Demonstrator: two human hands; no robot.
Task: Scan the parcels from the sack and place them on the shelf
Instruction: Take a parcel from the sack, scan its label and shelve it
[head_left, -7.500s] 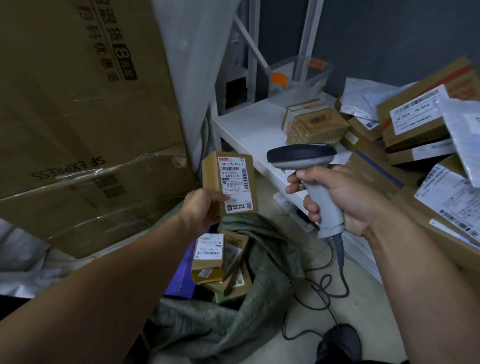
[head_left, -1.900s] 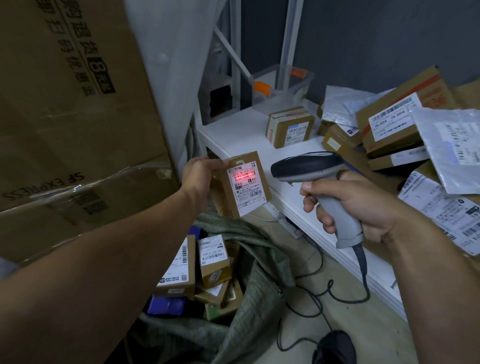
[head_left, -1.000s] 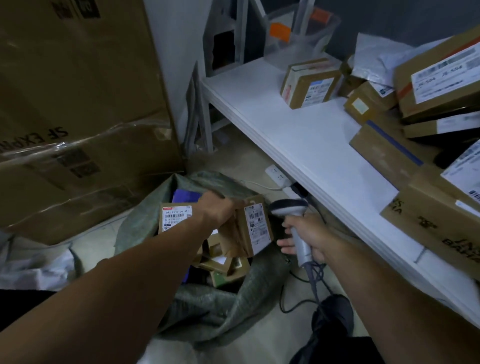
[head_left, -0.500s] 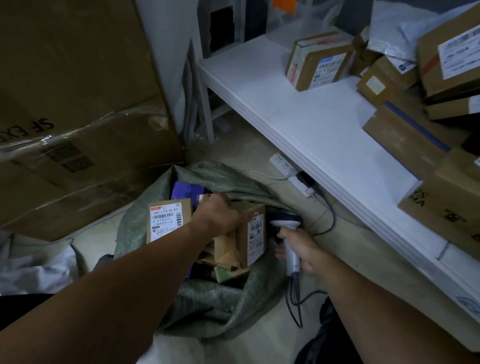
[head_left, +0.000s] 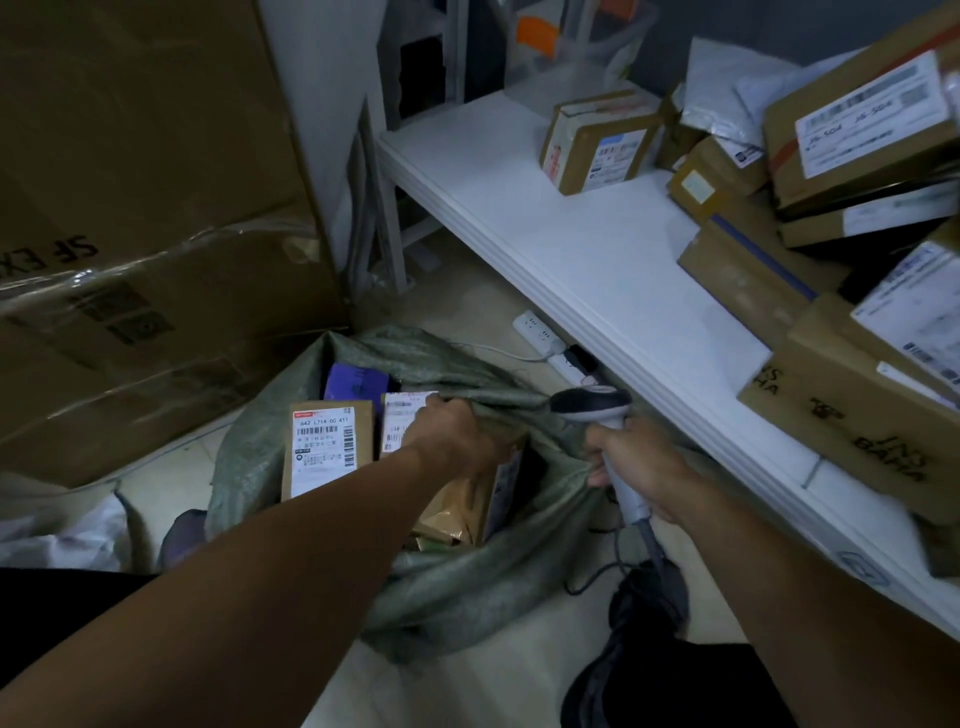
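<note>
My right hand (head_left: 639, 462) holds the scanner (head_left: 592, 406). My left hand (head_left: 452, 436), grip hidden, is on a parcel (head_left: 402, 423) in the sack (head_left: 452, 587). It looks stiff and light, so pinch its sides.

"642 L714 00 411" on parcel label (head_left: 324, 449), "SF" on big carton (head_left: 78, 249), "J6-504" on shelf box label (head_left: 872, 111)

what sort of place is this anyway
Likely a courier parcel depot or pickup room: labelled cardboard parcels piled on a white shelf, a green woven sack holding more, and a corded barcode scanner gripped in the right hand.
</note>
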